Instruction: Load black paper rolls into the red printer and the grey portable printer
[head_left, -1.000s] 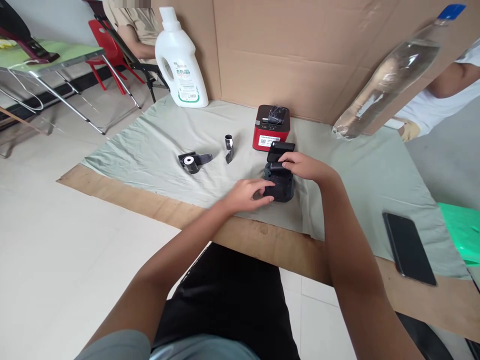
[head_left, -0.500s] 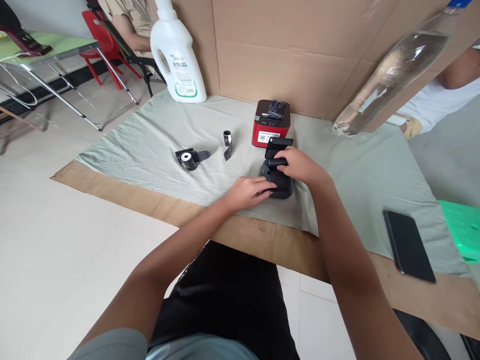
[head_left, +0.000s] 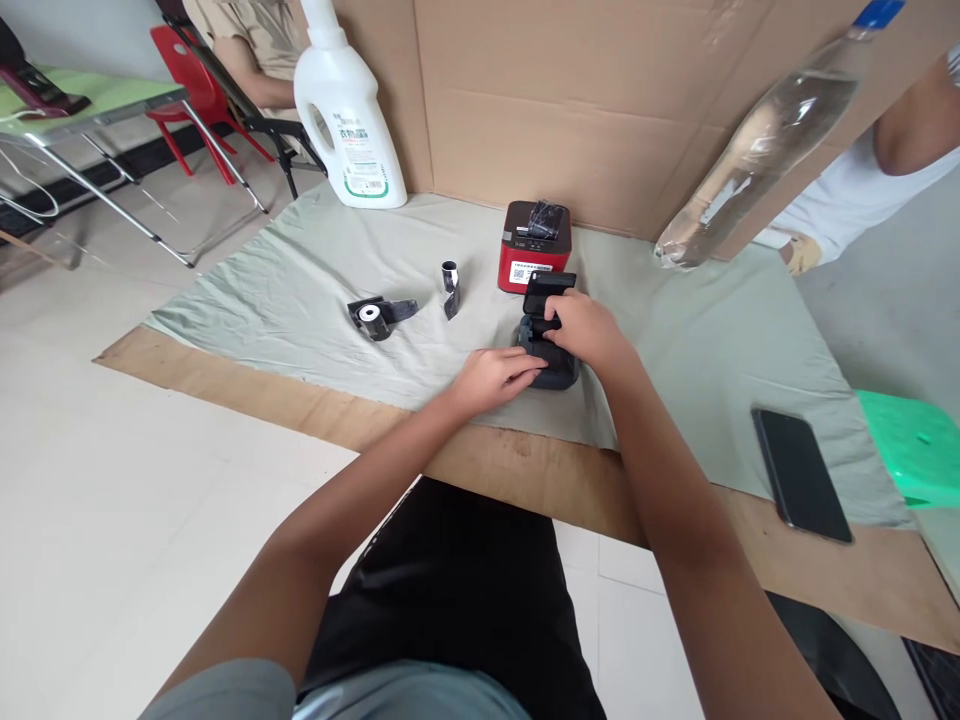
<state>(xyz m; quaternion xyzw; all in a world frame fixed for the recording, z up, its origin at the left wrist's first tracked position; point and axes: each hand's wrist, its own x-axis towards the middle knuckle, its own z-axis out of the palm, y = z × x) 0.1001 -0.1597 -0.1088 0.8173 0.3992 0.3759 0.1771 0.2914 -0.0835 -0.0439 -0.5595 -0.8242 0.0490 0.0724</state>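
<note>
A small black device [head_left: 559, 379], seemingly a portable label printer, lies on the cloth with its lid [head_left: 553, 283] raised. The bent fingers of my right hand [head_left: 589, 330] pinch a short dark roll [head_left: 540, 326] at the hinge side, below the lid; my fingers cover part of it. My left hand [head_left: 487, 381] rests from the left on the near part of the device, fingers stretched out and holding nothing visible. Just behind the lid stands a red and black boxy printer [head_left: 531, 270], with a crumpled dark strip on top.
To the left lie a black roll with a white core [head_left: 371, 318] and a smaller curled roll [head_left: 450, 285]. A white detergent bottle [head_left: 352, 130] and a water bottle [head_left: 765, 140] stand before the cardboard wall [head_left: 562, 130]. A phone [head_left: 801, 475] lies right. Two other people are partly visible.
The view has shifted slightly, so the scene sits a little further left. Both hands stay at the black device; the dark roll appears slightly lower, nearer its body.
</note>
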